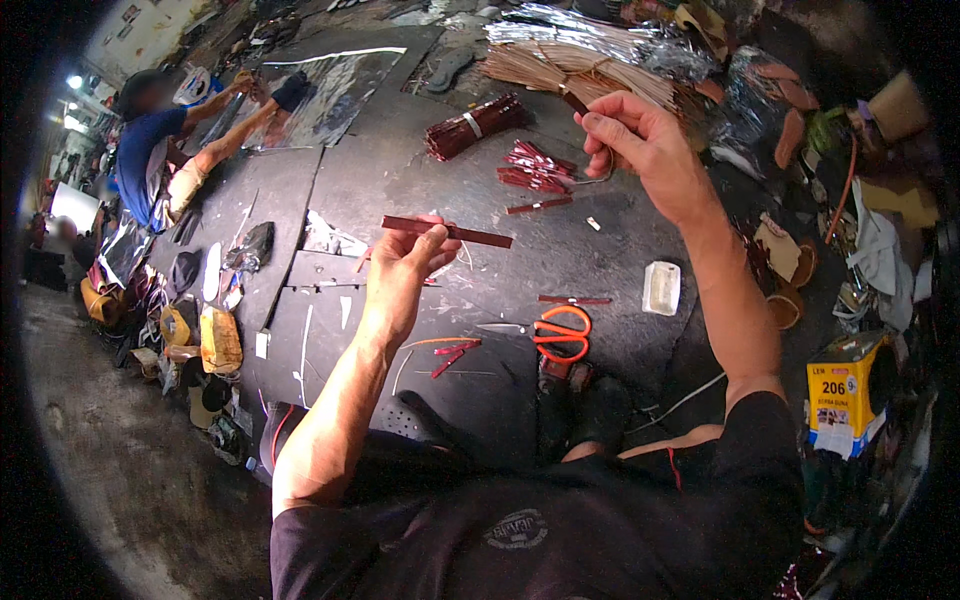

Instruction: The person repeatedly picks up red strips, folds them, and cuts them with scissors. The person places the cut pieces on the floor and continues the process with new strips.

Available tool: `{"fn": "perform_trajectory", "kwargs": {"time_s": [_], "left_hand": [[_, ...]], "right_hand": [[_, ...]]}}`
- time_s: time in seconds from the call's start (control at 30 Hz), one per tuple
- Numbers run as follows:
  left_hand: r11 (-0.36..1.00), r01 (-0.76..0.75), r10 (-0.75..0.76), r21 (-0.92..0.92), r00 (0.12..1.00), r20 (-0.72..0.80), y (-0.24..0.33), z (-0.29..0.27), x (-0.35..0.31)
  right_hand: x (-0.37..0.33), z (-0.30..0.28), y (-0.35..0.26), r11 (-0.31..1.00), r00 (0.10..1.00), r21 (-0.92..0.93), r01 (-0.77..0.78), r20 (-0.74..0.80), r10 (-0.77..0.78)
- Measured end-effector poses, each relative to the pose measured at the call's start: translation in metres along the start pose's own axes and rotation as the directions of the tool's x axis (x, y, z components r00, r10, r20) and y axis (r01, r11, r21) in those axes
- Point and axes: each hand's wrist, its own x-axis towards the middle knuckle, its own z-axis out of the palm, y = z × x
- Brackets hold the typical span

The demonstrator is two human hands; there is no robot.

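On dark worktable (pixel 420 190), head view: left hand (pixel 400 262) pinching dark red strip (pixel 447 231) level at its left end, fingers closed round it; right hand (pixel 640 140) clenching on thin tan stick (pixel 575 102) at tan stick bundle (pixel 580 68). Orange scissors (pixel 562 334), bundled red strips (pixel 475 126), white tray (pixel 662 288) lying near. Judging: keeping strip flat, drawing single stick free without disturbing bundle

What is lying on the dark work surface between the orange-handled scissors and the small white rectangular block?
Only bare dark work surface between the orange-handled scissors and small white rectangular block, head view.
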Motion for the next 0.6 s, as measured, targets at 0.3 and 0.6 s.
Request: {"fn": "perform_trajectory", "kwargs": {"time_s": [0.3, 0.6], "left_hand": [[0.986, 0.091, -0.107, 0.140, 0.988, 0.110, -0.014, 0.024, 0.006], [0.991, 0.023, -0.037, 0.134, 0.993, 0.108, -0.071, 0.042, 0.041]], "right_hand": [[-0.011, -0.040, 0.036, 0.987, 0.995, -0.127, -0.100, -0.040, 0.095], [-0.025, -0.065, 0.037, 0.990, 0.996, -0.120, -0.074, -0.059, 0.067]]}}
